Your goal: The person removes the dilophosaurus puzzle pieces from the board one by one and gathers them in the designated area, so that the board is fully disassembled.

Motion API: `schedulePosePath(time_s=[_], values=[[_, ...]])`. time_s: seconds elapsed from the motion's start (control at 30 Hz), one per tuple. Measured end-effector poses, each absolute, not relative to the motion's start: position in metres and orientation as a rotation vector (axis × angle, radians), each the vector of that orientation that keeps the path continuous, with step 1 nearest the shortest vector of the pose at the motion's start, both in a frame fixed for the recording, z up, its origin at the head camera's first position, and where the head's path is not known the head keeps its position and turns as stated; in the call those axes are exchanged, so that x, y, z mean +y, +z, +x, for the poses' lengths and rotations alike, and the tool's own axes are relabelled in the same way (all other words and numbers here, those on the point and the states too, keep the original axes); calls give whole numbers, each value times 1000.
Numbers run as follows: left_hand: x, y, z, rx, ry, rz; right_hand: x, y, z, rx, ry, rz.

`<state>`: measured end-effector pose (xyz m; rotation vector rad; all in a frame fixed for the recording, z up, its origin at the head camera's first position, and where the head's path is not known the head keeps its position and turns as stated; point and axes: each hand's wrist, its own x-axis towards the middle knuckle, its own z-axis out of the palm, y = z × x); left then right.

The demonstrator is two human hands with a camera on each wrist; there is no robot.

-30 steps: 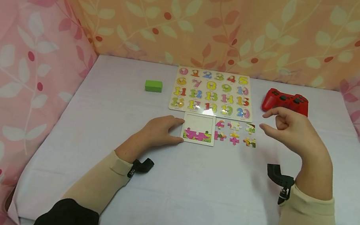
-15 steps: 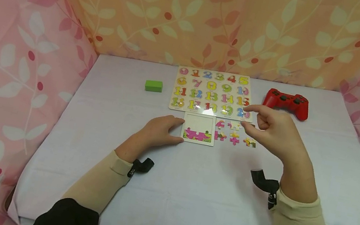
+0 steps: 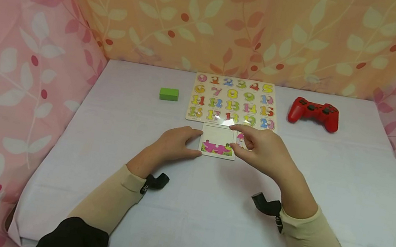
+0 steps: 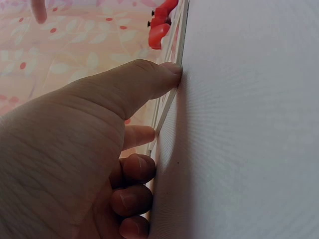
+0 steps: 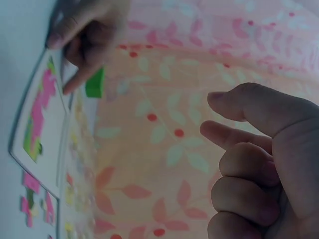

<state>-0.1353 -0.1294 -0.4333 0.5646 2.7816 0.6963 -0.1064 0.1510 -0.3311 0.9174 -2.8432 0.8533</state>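
A small white puzzle tray [image 3: 219, 134] lies mid-table, with pink and green pieces [image 3: 217, 148] fitted along its near side. My left hand [image 3: 174, 142] holds its near left corner, thumb on the near edge and index finger on the left edge. Above its right side hovers my right hand [image 3: 266, 151], thumb and index finger apart with nothing between them, the other fingers curled in. In the right wrist view, loose jigsaw pieces [image 5: 30, 198] lie beside the tray. The head view has them mostly hidden beneath my right hand.
A number puzzle board [image 3: 231, 103] lies just behind the tray. To its left is a green block [image 3: 169, 94], to its right a red game controller [image 3: 314, 114]. A white cloth covers the table, with patterned curtains [image 3: 216, 20] behind and at the sides.
My right hand has moved left and nearer, from beside the controller, across the loose pieces to the tray's right edge. My left hand and the tray have stayed put.
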Motion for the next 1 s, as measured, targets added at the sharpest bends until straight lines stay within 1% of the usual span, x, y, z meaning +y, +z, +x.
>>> schedulePosePath(time_s=[0.23,0.43,0.8,1.0], values=[[-130,-434,-136,2779,693,551,126,-349,-109,-2905,799,969],[-130,-433,-136,2774,690,549,111,-366,-112,-3055,808,930],[-130,-431,-135,2781,705,579,103,-396,-125,-3230,816,934],[-130,-430,-134,2780,706,586,102,-407,-130,-3254,852,952]])
